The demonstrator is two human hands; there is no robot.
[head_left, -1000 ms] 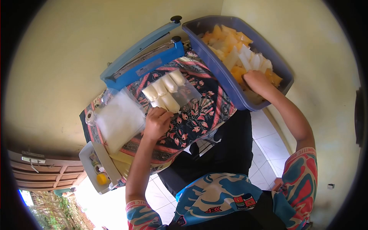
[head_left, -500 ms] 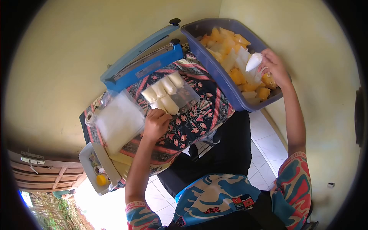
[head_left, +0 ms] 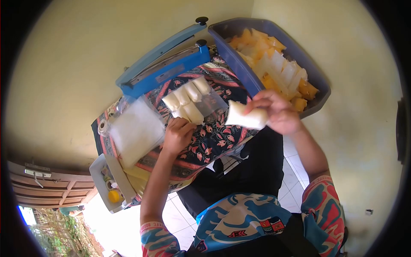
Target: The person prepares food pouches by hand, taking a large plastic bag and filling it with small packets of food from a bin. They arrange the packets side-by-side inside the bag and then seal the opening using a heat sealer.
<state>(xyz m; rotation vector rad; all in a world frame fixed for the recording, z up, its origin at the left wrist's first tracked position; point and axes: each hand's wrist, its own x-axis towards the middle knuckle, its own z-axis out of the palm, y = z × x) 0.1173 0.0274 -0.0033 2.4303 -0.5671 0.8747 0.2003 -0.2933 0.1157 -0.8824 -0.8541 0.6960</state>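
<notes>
My right hand (head_left: 280, 113) grips a small white filled plastic packet (head_left: 244, 116) by one end, above the cloth between the tub and the clear bag. The hand is slightly blurred. Closed at the near edge of a clear plastic bag (head_left: 212, 104) is my left hand (head_left: 177, 135), its fingertips partly hidden. Several cream-white filled packets (head_left: 183, 96) lie in rows in that bag. To the right, a blue-grey tub (head_left: 236, 60) holds many orange-yellow packets (head_left: 274, 43) and some white packets (head_left: 289, 73).
A blue impulse sealer (head_left: 169, 68) stands behind the bag, its arm raised. Flat clear plastic bags (head_left: 136, 128) lie at left near a tape roll (head_left: 102, 126). A white box (head_left: 99, 176) of small items sits at the near left. Patterned cloth (head_left: 214, 139) covers the table.
My right hand has come left and nearer, out of the tub, bringing a white packet over the cloth. My left hand has stayed at the bag's edge. The view has shifted slightly.
</notes>
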